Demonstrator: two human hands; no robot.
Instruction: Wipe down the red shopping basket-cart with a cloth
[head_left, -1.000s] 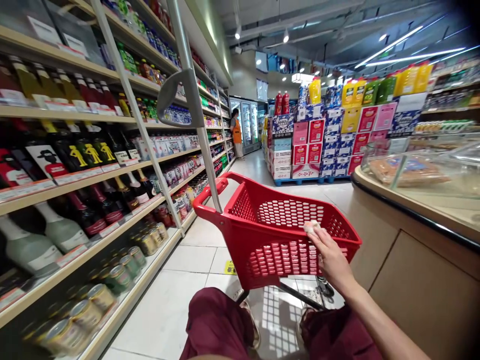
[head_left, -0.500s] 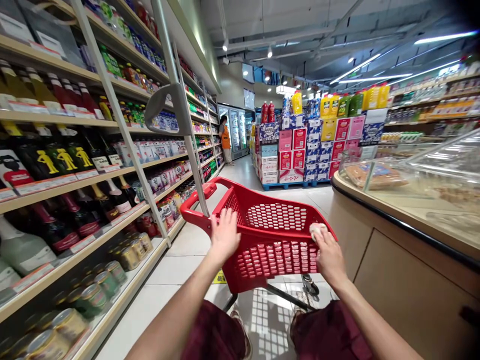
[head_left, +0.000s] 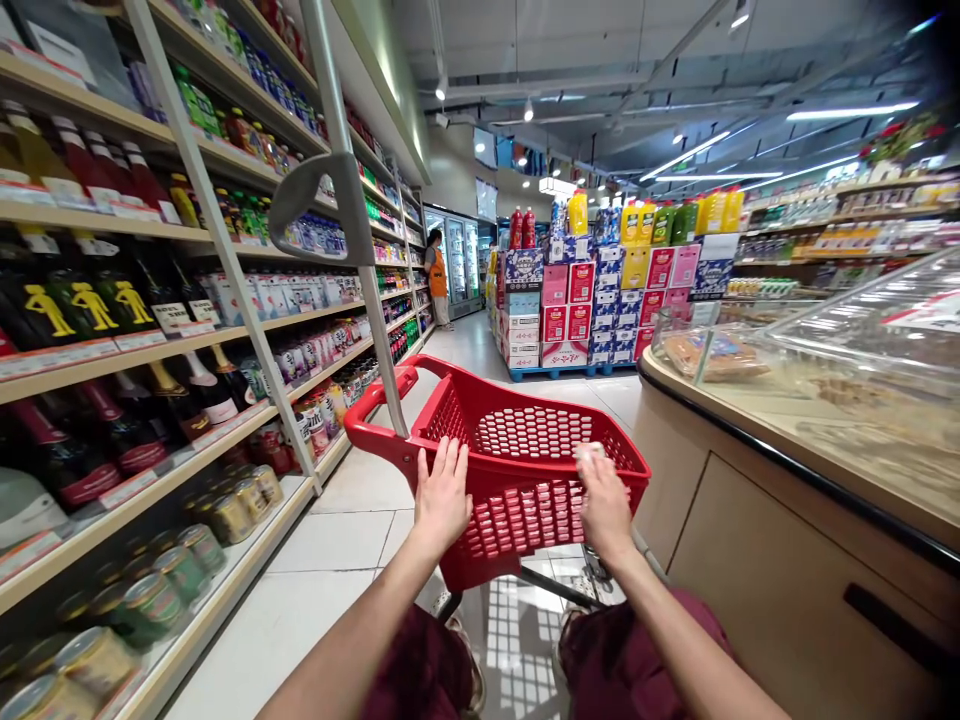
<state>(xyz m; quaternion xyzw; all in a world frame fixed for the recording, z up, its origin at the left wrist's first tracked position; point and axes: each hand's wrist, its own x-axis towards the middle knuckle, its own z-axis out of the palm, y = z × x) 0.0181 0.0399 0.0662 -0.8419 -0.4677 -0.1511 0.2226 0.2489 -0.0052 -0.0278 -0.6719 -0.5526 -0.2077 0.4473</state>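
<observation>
A small red shopping cart (head_left: pixel 466 568) with perforated sides stands sideways right in front of me, its inner wall showing no goods. My left hand (head_left: pixel 442 497) rests on the near rim by the handle end, fingers stretched out flat. My right hand (head_left: pixel 606 508) is closed on a crumpled white cloth (head_left: pixel 589 450), pressed to the near rim towards the cart's other end. From the handle end rises a tall metal pole (head_left: pixel 382 340) with a grey plastic loop (head_left: pixel 330 212) on it.
Shelves of bottles and cans (head_left: pixel 262 330) line the left side. A glass-topped counter (head_left: pixel 750 470) stands close on the right. Ahead are stacked drink cartons (head_left: pixel 566 300) on a blue pallet, and a person in an orange vest (head_left: pixel 437 275) near glass-door fridges (head_left: pixel 459 250).
My right hand has slid left along the cart's near rim with the cloth. My left hand has stayed at the rim, a little lower. The view has turned slightly right.
</observation>
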